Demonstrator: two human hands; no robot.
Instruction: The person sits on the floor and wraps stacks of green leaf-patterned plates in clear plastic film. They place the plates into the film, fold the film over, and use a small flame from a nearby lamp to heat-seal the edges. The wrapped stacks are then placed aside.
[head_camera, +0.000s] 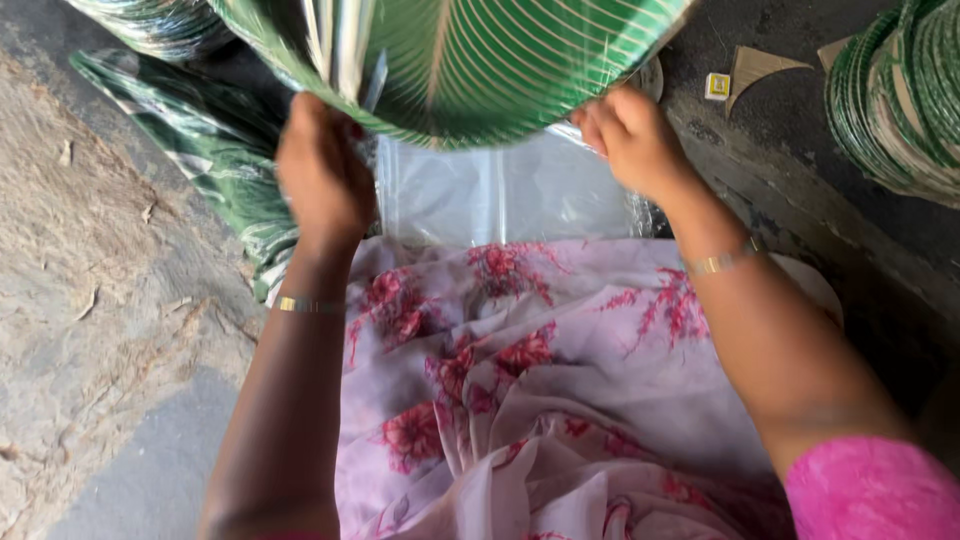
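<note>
I've got both hands up at the top of the view, each on the rim of a green leaf-print paper plate stack (470, 60) held over my lap. My left hand (322, 175) is closed on the stack's lower left rim, fingers curled under and hidden, back of the hand toward the camera. My right hand (632, 140) is pinched shut on the lower right rim, knuckles showing. The stack is tilted, its striped underside facing me, top cut off by the picture's upper edge. Just below it, between my wrists, sits a clear plastic bag (500, 195), resting on the far edge of the pink floral cloth (530, 400) over my lap. Thin gold bangles on both wrists. More wrapped green plates (215, 150) lie on the concrete floor (110, 330) to the left, touching the cloth's edge. Another plate pile (900, 90) stands at the upper right corner, well apart, with a small yellow box (717, 86) and a cardboard scrap (757, 68) near it.
</note>
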